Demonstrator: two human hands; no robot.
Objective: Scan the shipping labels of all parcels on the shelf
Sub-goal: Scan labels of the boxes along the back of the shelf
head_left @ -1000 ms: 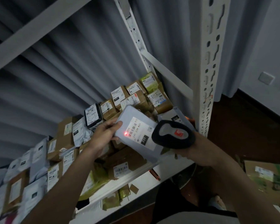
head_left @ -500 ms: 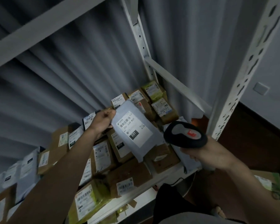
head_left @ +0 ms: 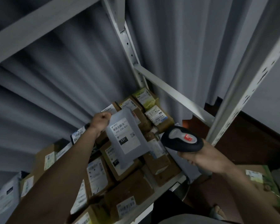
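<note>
Head view. Left hand (head_left: 101, 121): raised over the middle of the shelf, fingers curled onto the far left edge of a grey mailer parcel (head_left: 128, 138), gripping it there. The parcel is held tilted above the stacked boxes, label side toward the camera. Its shipping label (head_left: 125, 135) is white, with a barcode near the top, the printed line "231 239" and a black patch reading "231".

Right hand (head_left: 200, 160): near right, fingers wrapped around the handle of a handheld scanner (head_left: 182, 139). The scanner is black with a grey top panel and a red patch; its head lies just right of the grey mailer parcel, apart from it.

Shelf (head_left: 145, 209): white metal, its near edge running from bottom centre up to the right. It is loaded with brown cardboard boxes (head_left: 131, 185) and pale mailers, most showing white labels. A cluster of small boxes (head_left: 158, 117), some with green tape, sits in the far right corner. More mailers (head_left: 5, 199) lie at near left, blurred.

Frame: a white perforated upright (head_left: 242, 81) on the right, a second upright (head_left: 128, 46) at the far corner, and a cross rail (head_left: 173, 92) between them. A grey pleated curtain (head_left: 63, 81) hangs behind.

Floor, right: dark, with a brown box bearing a green print (head_left: 265, 183) lying on it.
</note>
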